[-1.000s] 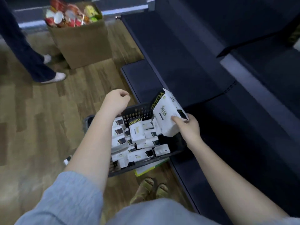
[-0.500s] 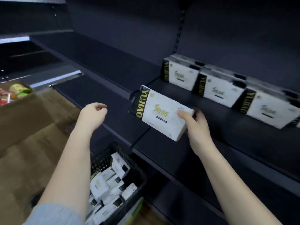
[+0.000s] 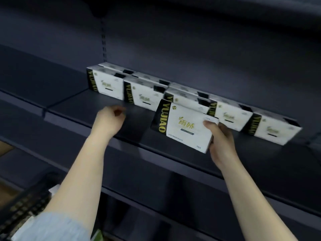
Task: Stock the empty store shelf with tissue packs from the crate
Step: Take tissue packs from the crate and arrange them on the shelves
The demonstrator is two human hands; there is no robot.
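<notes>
right hand (image 3: 221, 141) gripping tissue pack (image 3: 184, 126) by right end, upright over shelf (image 3: 83, 108) front edge, long axis along it. open slot lies left. left hand (image 3: 109, 121) loosely curled, holding nothing, nearer that gap.

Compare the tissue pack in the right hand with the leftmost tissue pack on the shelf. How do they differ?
The held tissue pack is gripped at its right end by the right hand; the leftmost tissue pack is touched by no hand. The held one tilts, in front of the row; the leftmost one stands level in the row on the shelf. Both are white with a black end band and yellow lettering.
</notes>
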